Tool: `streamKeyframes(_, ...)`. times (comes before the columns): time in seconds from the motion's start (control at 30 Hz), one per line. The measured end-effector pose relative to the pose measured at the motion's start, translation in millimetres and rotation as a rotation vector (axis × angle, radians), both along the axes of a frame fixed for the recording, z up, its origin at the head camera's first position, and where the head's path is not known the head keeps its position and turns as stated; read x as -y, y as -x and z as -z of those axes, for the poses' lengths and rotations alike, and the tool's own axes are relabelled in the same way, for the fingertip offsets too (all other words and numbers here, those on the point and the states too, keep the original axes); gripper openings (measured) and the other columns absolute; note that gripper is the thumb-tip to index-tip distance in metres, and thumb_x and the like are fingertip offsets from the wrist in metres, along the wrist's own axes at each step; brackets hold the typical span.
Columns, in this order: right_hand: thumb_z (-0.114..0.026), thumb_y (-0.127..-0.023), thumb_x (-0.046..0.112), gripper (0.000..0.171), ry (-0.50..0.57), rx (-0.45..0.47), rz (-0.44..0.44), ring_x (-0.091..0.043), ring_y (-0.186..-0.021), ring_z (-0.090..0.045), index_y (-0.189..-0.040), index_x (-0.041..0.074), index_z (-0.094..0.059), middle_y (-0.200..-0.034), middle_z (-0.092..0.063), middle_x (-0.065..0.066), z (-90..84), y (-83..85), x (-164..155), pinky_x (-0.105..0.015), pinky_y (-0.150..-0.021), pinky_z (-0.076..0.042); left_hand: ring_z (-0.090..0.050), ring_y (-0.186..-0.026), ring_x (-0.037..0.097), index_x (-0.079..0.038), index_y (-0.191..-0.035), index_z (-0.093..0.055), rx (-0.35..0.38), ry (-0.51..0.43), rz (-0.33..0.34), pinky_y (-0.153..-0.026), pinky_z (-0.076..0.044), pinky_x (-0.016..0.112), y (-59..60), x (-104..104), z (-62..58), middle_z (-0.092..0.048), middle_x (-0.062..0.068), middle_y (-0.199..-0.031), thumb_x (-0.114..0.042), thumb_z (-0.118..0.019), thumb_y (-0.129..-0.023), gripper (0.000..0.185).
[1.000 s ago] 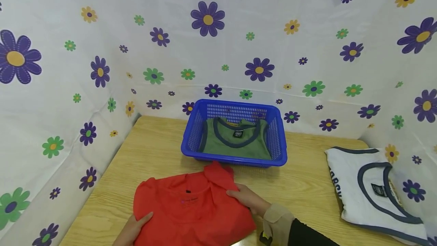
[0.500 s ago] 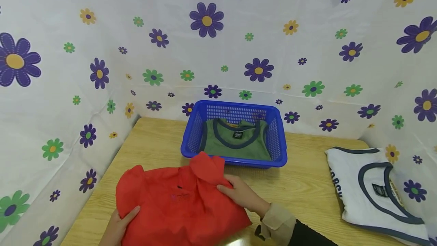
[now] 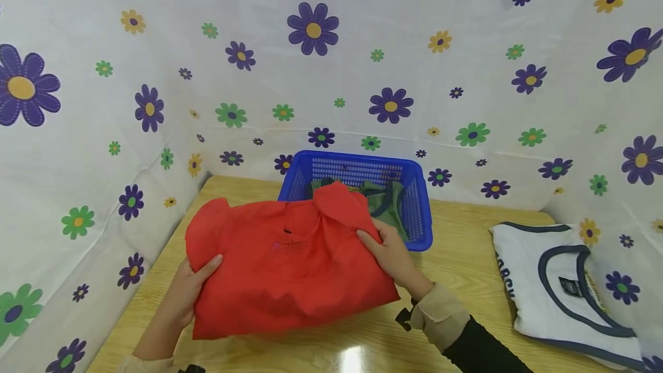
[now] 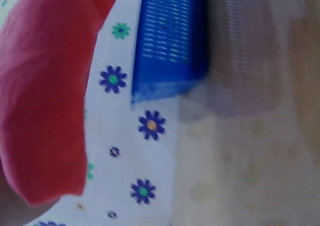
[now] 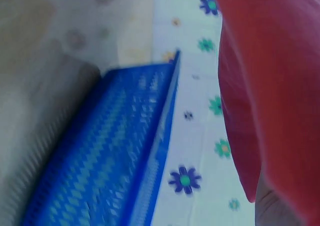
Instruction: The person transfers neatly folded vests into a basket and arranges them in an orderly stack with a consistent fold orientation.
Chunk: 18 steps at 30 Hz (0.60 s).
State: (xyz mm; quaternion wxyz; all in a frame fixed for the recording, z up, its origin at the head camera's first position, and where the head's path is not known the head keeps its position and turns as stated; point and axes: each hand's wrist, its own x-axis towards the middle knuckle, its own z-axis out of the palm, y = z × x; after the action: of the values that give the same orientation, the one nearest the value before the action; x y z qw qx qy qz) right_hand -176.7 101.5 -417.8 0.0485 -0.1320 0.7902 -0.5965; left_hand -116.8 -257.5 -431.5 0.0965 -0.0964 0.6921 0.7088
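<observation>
A folded red shirt is held up off the wooden table, its far edge over the front rim of the blue basket. My left hand grips the shirt's left side with the thumb on top. My right hand grips its right side near the collar. A green shirt with dark trim lies in the basket, mostly hidden by the red one. Both wrist views are blurred; each shows the red shirt close up and the basket beyond.
A folded white shirt with dark blue trim lies at the table's right edge. A flowered cloth walls in the table at the back and on both sides.
Both hands have lifted the red shirt off the table and carried it away from me toward the basket, so it now covers most of the green shirt.
</observation>
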Motion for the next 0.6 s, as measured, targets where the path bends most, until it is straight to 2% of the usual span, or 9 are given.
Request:
streamKeyframes(0.2, -0.052, -0.096, 0.019, 0.033, 0.03, 0.011, 0.128, -0.004, -0.072, -0.057, -0.125, 0.004, -0.057, -0.101, -0.063, -0.021, -16.0, 15.6, -23, -0.021, -0.066, -0.049, -0.061, -0.089, 0.001, -0.025, -0.12, -0.038, -0.032, -0.016, 0.057, -0.079, -0.053, 0.022, 31.8, -17, -14.7, -0.058, -0.019, -0.099, -0.027, -0.052, -0.096, 0.027)
streamKeyframes(0.4, -0.048, -0.099, 0.021, 0.039, 0.039, 0.063, 0.175, -0.002, -0.078, -0.056, -0.134, 0.004, -0.049, -0.112, -0.058, -0.02, -25.0, 31.2, -46, -0.019, -0.071, -0.048, -0.06, -0.091, 0.001, -0.021, -0.127, -0.034, -0.046, -0.019, 0.106, -0.081, -0.052, 0.021, 67.3, -36, -22.6, -0.055, -0.016, -0.103, -0.028, -0.054, -0.095, 0.039)
streamKeyframes(0.47, -0.047, -0.099, 0.022, 0.041, 0.043, 0.096, 0.186, -0.002, -0.081, -0.056, -0.135, 0.005, -0.047, -0.11, -0.058, -0.014, -27.3, 36.8, -54, -0.019, -0.073, -0.048, -0.059, -0.092, 0.002, -0.017, -0.134, -0.03, -0.039, -0.005, 0.125, -0.081, -0.052, 0.022, 80.9, -43, -26.5, -0.053, -0.014, -0.106, -0.03, -0.055, -0.095, 0.049)
streamKeyframes(0.6, -0.044, -0.1, 0.026, 0.044, 0.08, 0.169, 0.198, -0.002, -0.078, -0.057, -0.138, 0.005, -0.043, -0.094, -0.058, 0.006, -31.3, 48.3, -71, -0.019, -0.071, -0.049, -0.056, -0.098, 0.007, -0.013, -0.144, -0.019, -0.007, 0.025, 0.172, -0.084, -0.051, 0.024, 108.8, -60, -32.7, -0.048, -0.006, -0.118, -0.033, -0.055, -0.094, 0.065)
